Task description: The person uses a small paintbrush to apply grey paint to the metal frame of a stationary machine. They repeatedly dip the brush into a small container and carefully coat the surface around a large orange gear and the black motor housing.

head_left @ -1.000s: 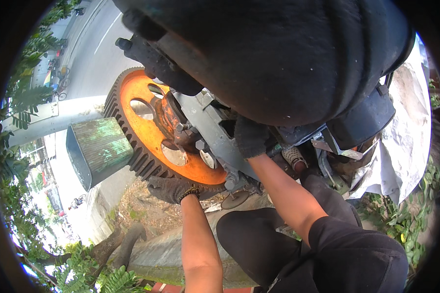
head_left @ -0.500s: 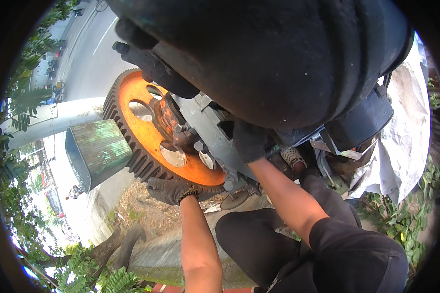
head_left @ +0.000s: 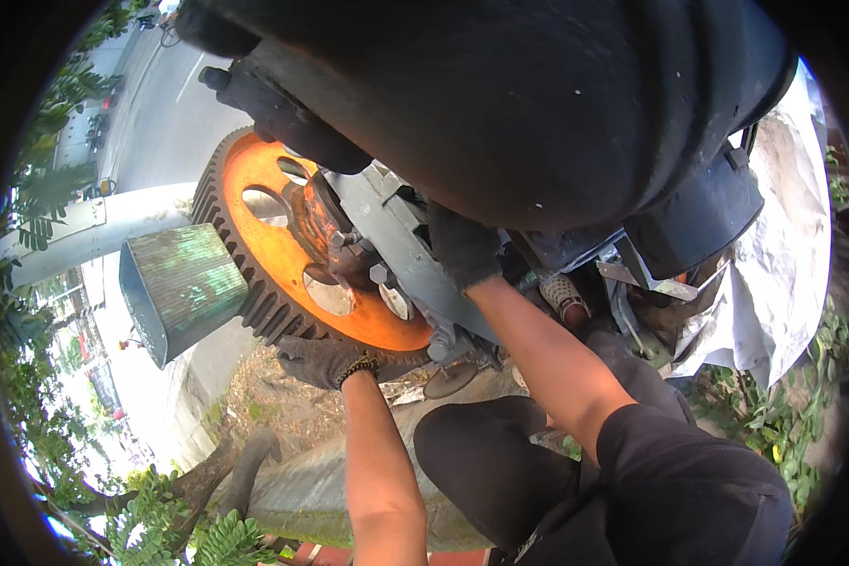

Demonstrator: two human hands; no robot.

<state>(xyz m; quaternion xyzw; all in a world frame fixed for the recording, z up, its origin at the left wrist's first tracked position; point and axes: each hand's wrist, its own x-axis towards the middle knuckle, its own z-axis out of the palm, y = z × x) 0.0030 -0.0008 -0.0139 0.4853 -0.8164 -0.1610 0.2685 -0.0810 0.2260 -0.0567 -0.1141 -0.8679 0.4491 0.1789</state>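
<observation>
A big orange gear wheel (head_left: 357, 324) with dark teeth stands tilted on a grey metal frame (head_left: 396, 236) with bolts. At its lower rim is my left hand (head_left: 319, 362), in a dark glove, its fingers curled against the toothed edge. My right hand (head_left: 464, 247), also gloved, reaches in between the grey frame and a large black rounded machine body (head_left: 557, 123). The fingers of that hand are hidden behind the machine parts, so what they touch does not show. A rusty orange hub (head_left: 325, 231) sits at the wheel's middle.
Left of the wheel a weathered green metal box (head_left: 181, 288) adjoins a pale pole (head_left: 94, 231). A black housing (head_left: 696, 231) and white sheeting (head_left: 774, 245) lie to the right. Below are a concrete ledge (head_left: 349, 472), tree roots and plants; a road runs beyond.
The view has shifted a little, so the machine appears slightly further up and left. My right hand shows a bit higher; my left hand stays at the wheel's rim.
</observation>
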